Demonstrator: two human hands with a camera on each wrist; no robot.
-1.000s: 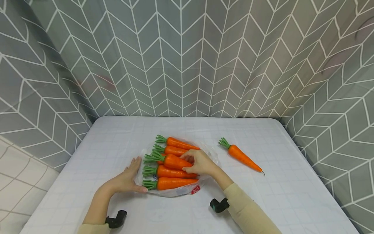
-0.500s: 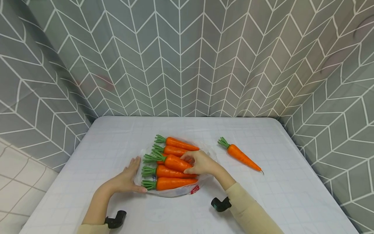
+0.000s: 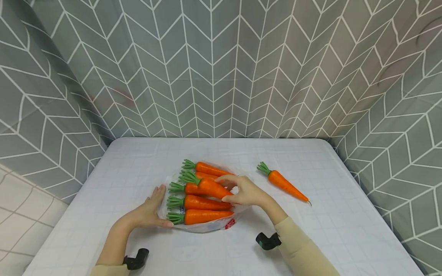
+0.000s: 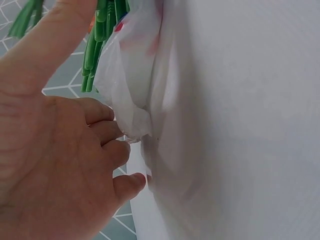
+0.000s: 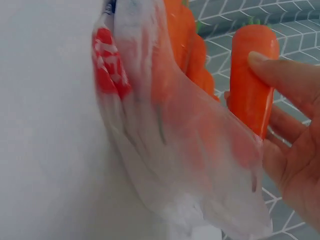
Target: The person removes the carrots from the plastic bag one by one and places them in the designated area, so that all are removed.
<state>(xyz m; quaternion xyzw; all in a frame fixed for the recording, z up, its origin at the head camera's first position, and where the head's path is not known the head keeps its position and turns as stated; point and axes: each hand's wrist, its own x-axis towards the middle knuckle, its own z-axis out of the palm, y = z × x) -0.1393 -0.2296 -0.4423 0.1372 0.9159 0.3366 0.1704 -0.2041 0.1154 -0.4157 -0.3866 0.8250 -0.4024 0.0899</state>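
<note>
In the head view, my right hand [image 3: 243, 190] pinches a carrot [image 3: 210, 187] near its tapered end, thumb on one side and fingers on the other. Seen from the right wrist, that carrot [image 5: 248, 90] stands above the edge of a thin plastic bag [image 5: 175, 165]. Several more carrots [image 3: 207, 217] lie side by side on the bag, green tops to the left. At the bag's left edge my left hand [image 3: 148, 211] rests with its thumb spread from the fingers. The left wrist view has its fingertips right at the crumpled plastic [image 4: 132, 85], below green tops [image 4: 97, 45].
One loose carrot [image 3: 286, 186] lies on the white-covered table [image 3: 328, 230], right of the bag. Grey patterned curtains [image 3: 214, 76] surround the table's back and sides. A black device [image 3: 268, 241] is strapped to the right wrist, another [image 3: 137, 259] to the left.
My right hand has shifted slightly right and back with its carrot, which now tilts more and uncovers a carrot that lay beneath it. The left hand stays in place.
</note>
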